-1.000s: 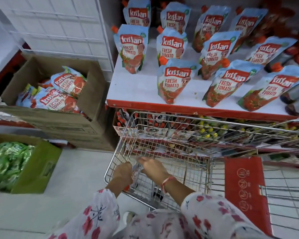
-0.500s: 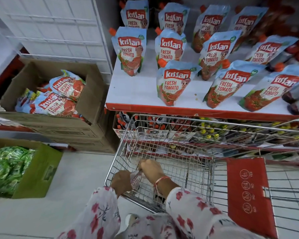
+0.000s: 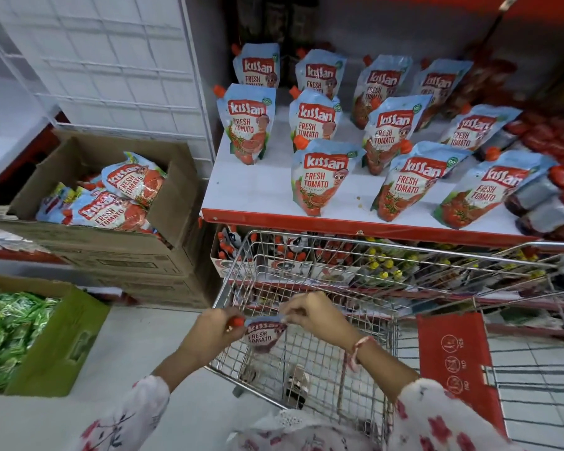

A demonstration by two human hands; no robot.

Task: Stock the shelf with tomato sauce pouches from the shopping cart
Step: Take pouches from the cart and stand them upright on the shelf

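Observation:
A blue-and-red tomato sauce pouch (image 3: 263,333) hangs upright over the near left corner of the wire shopping cart (image 3: 388,320). My left hand (image 3: 215,330) pinches its red spout corner. My right hand (image 3: 310,314) pinches the other top corner. Several matching pouches (image 3: 319,177) stand in rows on the white shelf (image 3: 251,193) with its red front edge, just beyond the cart. The shelf's front left corner is bare.
A brown carton (image 3: 173,206) with more tomato pouches sits left of the shelf, stacked on other cartons. A green box (image 3: 66,336) of green packets stands on the floor at the left. The cart's red child-seat flap (image 3: 453,362) is at the right. Bottles fill the lower shelf behind the cart.
Both hands were low inside the cart a second ago. They have come up with the pouch, which now hangs at the cart's rim height.

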